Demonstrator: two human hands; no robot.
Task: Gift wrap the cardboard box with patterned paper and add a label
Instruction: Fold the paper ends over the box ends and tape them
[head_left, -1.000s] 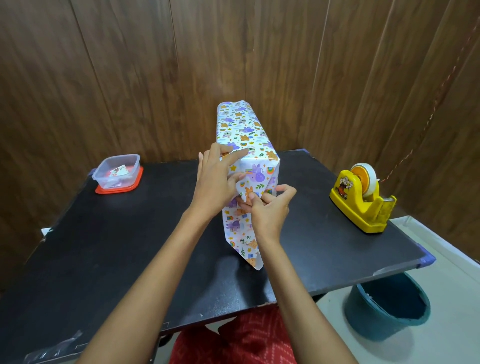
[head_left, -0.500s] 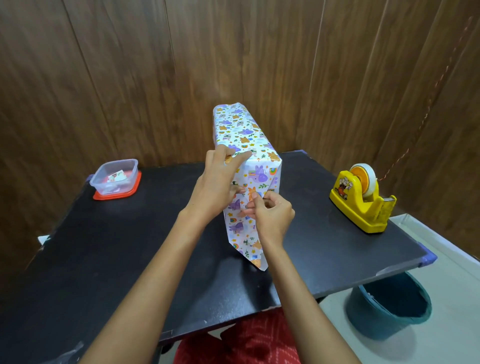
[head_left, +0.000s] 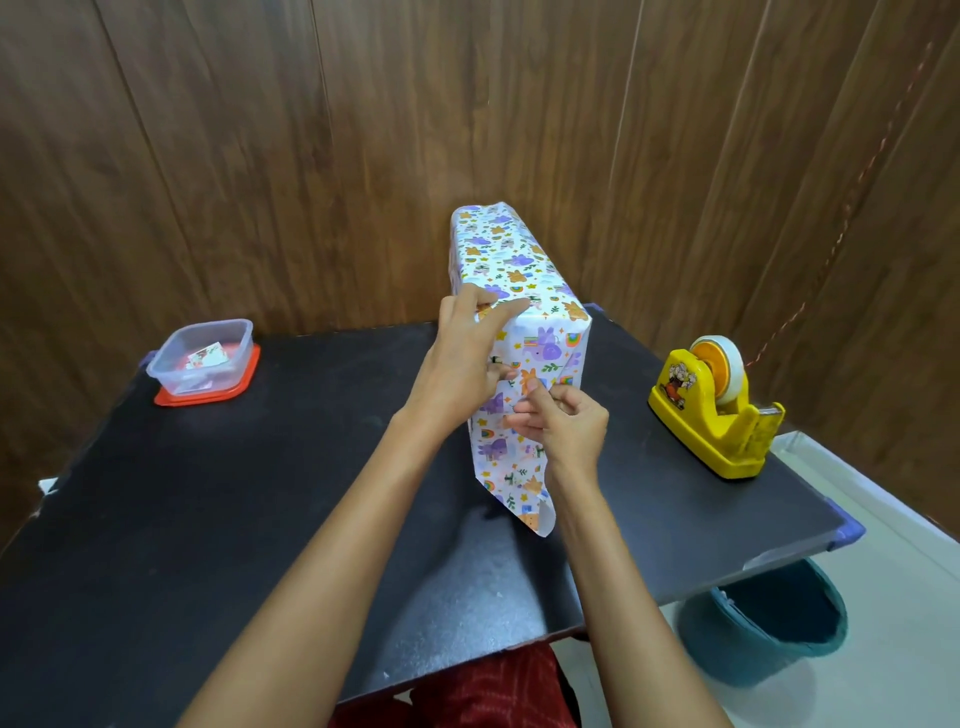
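Head | left hand (head_left: 457, 358) grip: fingers straight, pressing wrapped box (head_left: 519, 260) | right hand (head_left: 566, 426) grip: pinching paper flap (head_left: 506, 467)

Container (head_left: 205, 358) left, box (head_left: 519, 291) centre, dispenser (head_left: 714, 410) right.

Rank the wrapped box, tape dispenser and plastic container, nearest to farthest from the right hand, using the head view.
1. Wrapped box: the right hand pinches its near end.
2. Tape dispenser: off to the right.
3. Plastic container: far off to the left.
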